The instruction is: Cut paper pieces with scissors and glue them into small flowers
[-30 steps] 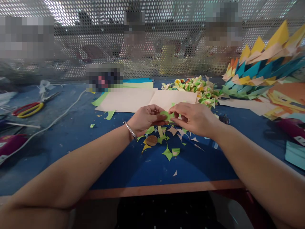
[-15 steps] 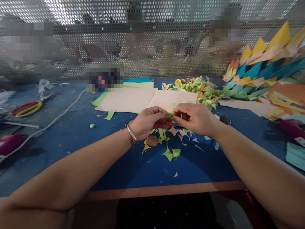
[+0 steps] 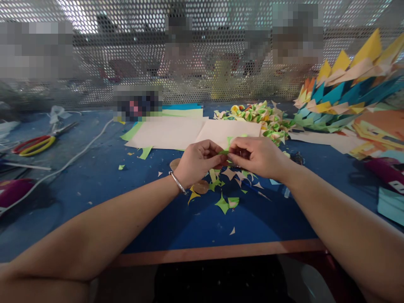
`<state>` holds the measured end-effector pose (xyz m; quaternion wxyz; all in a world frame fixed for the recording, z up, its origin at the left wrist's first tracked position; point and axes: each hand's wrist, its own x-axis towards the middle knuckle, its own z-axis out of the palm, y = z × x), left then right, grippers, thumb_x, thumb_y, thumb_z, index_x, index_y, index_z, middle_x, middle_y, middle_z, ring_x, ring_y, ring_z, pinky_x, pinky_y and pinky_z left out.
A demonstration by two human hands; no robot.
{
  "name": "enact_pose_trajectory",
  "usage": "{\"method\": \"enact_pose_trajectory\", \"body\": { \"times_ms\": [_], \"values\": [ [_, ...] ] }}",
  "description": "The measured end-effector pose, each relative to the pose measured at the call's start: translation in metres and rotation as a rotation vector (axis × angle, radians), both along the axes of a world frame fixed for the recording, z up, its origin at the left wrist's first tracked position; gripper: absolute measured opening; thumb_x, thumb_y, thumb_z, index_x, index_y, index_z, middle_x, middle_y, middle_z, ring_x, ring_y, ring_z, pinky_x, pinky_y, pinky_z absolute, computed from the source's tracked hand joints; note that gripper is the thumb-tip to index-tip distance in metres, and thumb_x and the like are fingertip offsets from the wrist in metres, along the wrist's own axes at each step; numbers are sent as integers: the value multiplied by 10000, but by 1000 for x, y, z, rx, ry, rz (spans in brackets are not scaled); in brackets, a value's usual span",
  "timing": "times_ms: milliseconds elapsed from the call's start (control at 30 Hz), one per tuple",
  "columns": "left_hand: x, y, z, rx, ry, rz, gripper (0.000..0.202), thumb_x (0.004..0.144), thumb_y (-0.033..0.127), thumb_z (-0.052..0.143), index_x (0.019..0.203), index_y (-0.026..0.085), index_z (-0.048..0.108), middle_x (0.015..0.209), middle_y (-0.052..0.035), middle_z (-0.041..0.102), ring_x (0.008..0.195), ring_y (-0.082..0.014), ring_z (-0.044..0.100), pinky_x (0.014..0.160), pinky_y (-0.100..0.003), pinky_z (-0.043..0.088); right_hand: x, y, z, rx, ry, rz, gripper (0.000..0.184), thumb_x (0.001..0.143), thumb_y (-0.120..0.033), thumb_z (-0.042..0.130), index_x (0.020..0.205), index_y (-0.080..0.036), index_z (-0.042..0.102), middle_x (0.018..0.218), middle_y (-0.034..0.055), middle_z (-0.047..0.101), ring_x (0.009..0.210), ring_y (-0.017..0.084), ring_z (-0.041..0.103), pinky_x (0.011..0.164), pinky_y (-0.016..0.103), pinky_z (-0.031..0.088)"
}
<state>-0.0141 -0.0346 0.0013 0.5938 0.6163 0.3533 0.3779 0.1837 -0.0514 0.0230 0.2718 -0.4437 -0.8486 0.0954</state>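
Above the middle of the blue table, my left hand [image 3: 201, 162] and my right hand [image 3: 257, 155] meet fingertip to fingertip. Both are closed in a pinch on a small green paper piece [image 3: 224, 151], mostly hidden by the fingers. Below them lie cut paper scraps, among them a green star-shaped scrap [image 3: 222, 205], pale pointed scraps and a yellow scrap [image 3: 194, 195]. A round brown disc [image 3: 201, 187] rests near my left wrist, which wears a silver bangle. Just behind the hands are pale paper sheets [image 3: 167, 131].
A heap of small folded green and cream paper pieces [image 3: 265, 118] sits behind my right hand. Layered folded-paper work [image 3: 344, 99] stands at the right. Scissors with red and yellow handles [image 3: 38, 145] and a white cord [image 3: 74, 158] lie left. Perforated metal screens the back.
My left hand has turned slightly, its thumb now lower along the green paper. A second brown disc shows behind that wrist. My right hand stays nearly still.
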Motion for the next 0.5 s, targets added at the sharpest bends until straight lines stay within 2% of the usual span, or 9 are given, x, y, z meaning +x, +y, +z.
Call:
{"method": "enact_pose_trajectory", "body": {
  "times_ms": [200, 333, 500],
  "values": [
    [-1, 1, 1, 53, 29, 16, 162, 777, 271, 713, 809, 161, 599, 732, -26, 711, 709, -133, 716, 687, -256, 581, 0, 0, 1, -35, -11, -28, 160, 865, -312, 609, 775, -182, 586, 649, -11, 568, 565, 104, 495, 537, 253, 343],
    [-1, 0, 2, 90, 18, 20, 128, 783, 238, 692, 799, 160, 593, 703, -15, 692, 700, -135, 718, 690, -260, 591, 0, 0, 2, -53, -2, -51, 161, 871, -336, 616, 829, -181, 626, 689, -4, 596, 560, 99, 490, 527, 251, 343],
    [-1, -1, 2, 118, 27, 16, 144, 785, 265, 684, 827, 165, 590, 729, -20, 702, 721, -146, 729, 683, -256, 591, 0, -1, 2, -69, 66, 22, 136, 885, -293, 602, 819, -177, 631, 681, -10, 577, 558, 87, 477, 531, 237, 355]
  ]
}}
